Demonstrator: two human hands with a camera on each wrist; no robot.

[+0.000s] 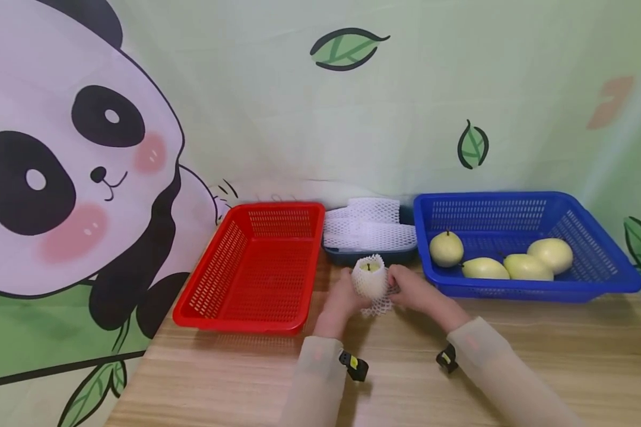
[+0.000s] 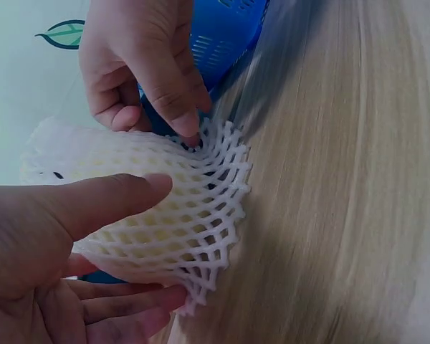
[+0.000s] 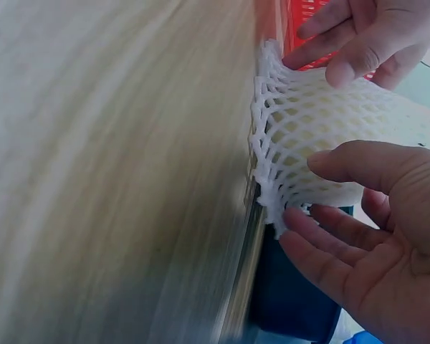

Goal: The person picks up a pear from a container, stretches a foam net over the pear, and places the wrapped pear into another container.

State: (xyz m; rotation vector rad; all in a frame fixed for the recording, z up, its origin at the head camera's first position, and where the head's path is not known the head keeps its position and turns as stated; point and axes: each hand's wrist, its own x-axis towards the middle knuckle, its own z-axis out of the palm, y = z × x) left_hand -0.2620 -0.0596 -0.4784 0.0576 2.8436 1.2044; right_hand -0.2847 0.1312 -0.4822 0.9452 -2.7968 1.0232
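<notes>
A yellow-green pear (image 1: pixel 370 267) sits upright inside a white foam net sleeve (image 1: pixel 371 286), with its stem showing at the top opening. My left hand (image 1: pixel 343 301) holds the sleeved pear from the left, its thumb across the mesh and its fingers beneath in the left wrist view. On the other side, my right hand (image 1: pixel 415 292) pinches the sleeve near its flared lower edge between thumb and fingers. The mesh (image 3: pixel 301 122) spreads loose at that end. Most of the pear is hidden by the netting.
To the left stands a red basket (image 1: pixel 246 325). A dark blue tray (image 1: pixel 347 258) behind the hands holds several flat foam sleeves (image 1: pixel 371 228). On the right, a blue basket (image 1: pixel 513 290) contains several bare pears (image 1: pixel 447 249). All stand on a wooden table (image 1: pixel 406 379) before a printed cloth.
</notes>
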